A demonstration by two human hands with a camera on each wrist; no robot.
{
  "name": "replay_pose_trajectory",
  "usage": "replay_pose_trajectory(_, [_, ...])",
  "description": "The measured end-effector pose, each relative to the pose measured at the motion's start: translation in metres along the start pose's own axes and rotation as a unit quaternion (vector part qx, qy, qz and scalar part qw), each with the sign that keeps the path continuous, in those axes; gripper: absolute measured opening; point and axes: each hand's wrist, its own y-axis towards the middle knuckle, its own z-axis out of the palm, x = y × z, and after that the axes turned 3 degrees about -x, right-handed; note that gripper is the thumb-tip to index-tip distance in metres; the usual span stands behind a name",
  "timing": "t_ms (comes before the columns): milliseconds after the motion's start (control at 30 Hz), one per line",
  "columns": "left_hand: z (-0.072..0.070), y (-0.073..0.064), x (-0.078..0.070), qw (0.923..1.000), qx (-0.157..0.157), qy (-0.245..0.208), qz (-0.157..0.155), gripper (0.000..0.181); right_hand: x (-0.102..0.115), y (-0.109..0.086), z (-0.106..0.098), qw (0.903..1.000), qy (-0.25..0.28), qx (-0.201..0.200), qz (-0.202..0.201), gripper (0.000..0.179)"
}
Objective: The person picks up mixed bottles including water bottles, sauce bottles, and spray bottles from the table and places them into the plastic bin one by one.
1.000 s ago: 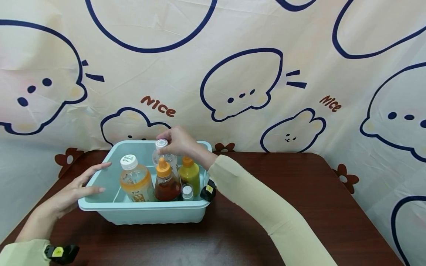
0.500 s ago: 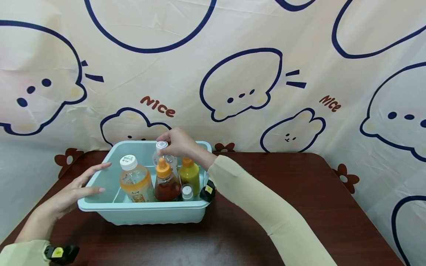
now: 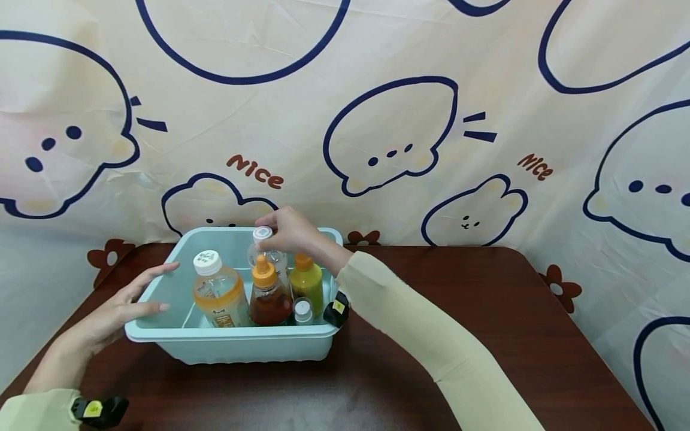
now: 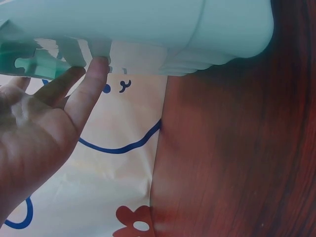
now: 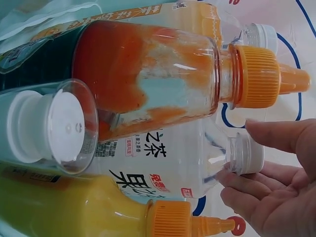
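My left hand (image 3: 118,308) holds the left rim of the light-blue plastic bin (image 3: 248,347), thumb and forefinger lying over it. In the left wrist view the other fingers (image 4: 89,94) reach up against the outer wall. My right hand (image 3: 293,230) pinches the white cap of a clear drink bottle (image 3: 277,261), which stands upright toward the back of the bin. The right wrist view shows thumb and fingers around that cap (image 5: 249,153). In front of it stands a red sauce bottle (image 3: 269,302) with an orange nozzle cap.
The bin also has a bottle of orange-labelled drink (image 3: 218,293), a yellow sauce bottle (image 3: 307,286) and a small white-capped container (image 3: 303,312). It stands on a dark brown table (image 3: 420,359), with a cartoon-printed curtain (image 3: 388,48) behind.
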Motion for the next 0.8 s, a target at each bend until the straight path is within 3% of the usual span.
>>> replay_pose_trajectory(267, [0.001, 0.001, 0.000, 1.0000, -0.003, 0.008, 0.001, 0.070, 0.000, -0.003, -0.003, 0.9999, 0.004, -0.006, 0.012, 0.047])
replay_pose_trajectory(800, [-0.003, 0.001, -0.004, 0.9976, -0.019, 0.067, -0.003, 0.071, -0.002, -0.010, -0.018, 0.9991, 0.037, 0.004, 0.018, 0.047])
